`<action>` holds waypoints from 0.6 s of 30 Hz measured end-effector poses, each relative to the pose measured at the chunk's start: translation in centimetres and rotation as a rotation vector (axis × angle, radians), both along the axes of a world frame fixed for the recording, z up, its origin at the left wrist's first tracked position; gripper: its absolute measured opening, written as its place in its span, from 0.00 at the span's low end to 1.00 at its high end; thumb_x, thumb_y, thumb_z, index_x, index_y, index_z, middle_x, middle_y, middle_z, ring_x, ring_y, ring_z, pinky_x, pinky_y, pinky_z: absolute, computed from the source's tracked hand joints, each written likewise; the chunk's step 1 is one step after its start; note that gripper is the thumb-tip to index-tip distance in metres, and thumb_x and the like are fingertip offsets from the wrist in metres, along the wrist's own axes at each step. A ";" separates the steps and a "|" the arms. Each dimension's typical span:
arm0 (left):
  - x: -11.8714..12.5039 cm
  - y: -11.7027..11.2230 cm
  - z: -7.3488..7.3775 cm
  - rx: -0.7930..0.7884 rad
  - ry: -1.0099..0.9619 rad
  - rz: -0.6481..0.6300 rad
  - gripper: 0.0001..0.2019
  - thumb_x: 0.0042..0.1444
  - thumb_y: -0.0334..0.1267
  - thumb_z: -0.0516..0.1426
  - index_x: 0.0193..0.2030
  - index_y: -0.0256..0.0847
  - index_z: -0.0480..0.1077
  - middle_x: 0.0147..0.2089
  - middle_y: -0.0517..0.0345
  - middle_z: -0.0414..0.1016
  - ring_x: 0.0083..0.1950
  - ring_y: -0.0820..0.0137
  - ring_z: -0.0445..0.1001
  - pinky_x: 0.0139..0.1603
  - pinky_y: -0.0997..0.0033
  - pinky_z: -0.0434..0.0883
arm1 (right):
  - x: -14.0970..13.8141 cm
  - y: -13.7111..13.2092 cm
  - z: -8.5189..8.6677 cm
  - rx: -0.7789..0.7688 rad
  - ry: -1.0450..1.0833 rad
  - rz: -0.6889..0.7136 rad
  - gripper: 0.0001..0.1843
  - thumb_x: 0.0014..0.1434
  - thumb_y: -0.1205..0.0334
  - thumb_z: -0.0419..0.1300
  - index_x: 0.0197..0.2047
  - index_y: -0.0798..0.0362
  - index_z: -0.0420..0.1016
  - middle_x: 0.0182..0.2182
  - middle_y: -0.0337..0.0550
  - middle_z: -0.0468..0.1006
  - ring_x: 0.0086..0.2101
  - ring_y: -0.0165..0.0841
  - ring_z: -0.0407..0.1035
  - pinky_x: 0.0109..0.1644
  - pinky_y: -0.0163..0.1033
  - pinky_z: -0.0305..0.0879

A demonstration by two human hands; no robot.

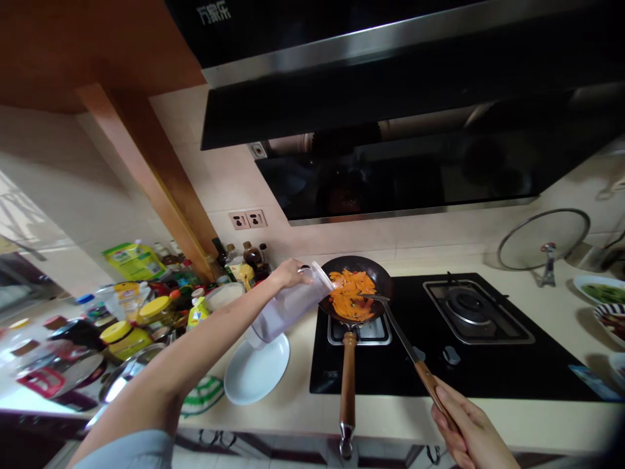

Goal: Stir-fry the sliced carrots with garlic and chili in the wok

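My left hand (291,272) grips a clear plastic pitcher (288,306) and tilts its spout over the rim of a dark wok (383,277). The wok holds orange carrot slices (350,294) and sits on the left burner of a black gas hob (488,365); its wooden handle (347,381) points toward me. My right hand (466,433), at the bottom edge, is closed round the wooden handle of a metal spatula (398,329). The spatula's blade rests in the carrots.
A white plate (256,371) lies on the counter left of the hob. Jars, bottles and packets (141,312) crowd the left counter. The right burner (461,306) is bare. A glass lid (541,240) leans on the wall; dishes of food (603,293) stand at the far right.
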State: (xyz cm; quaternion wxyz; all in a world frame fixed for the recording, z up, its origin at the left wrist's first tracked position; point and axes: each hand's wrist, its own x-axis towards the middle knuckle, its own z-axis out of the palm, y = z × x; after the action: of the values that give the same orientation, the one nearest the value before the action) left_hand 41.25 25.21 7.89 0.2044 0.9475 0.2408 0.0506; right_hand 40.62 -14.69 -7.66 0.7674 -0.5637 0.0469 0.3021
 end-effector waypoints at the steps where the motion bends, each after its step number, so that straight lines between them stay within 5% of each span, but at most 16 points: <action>1: 0.1 0.1 -0.1 0.006 0.007 0.003 0.20 0.31 0.52 0.63 0.17 0.43 0.57 0.16 0.67 0.57 0.23 0.73 0.60 0.25 0.74 0.54 | 0.0 -0.1 0.0 -0.002 0.000 0.000 0.35 0.45 0.44 0.65 0.54 0.53 0.67 0.17 0.30 0.62 0.13 0.17 0.45 0.12 0.22 0.38; 18: 1.1 0.7 -0.6 0.041 0.078 0.050 0.18 0.31 0.49 0.63 0.16 0.43 0.59 0.18 0.64 0.61 0.26 0.70 0.64 0.26 0.74 0.56 | 0.0 0.0 0.6 0.011 0.023 0.008 0.36 0.46 0.44 0.65 0.54 0.53 0.66 0.18 0.30 0.63 0.13 0.15 0.44 0.13 0.21 0.37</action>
State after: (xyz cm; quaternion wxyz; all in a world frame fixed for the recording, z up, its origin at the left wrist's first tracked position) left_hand 42.40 25.95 7.29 0.1741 0.9463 0.2713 0.0236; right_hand 40.61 -14.72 -7.06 0.7687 -0.5562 0.0518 0.3116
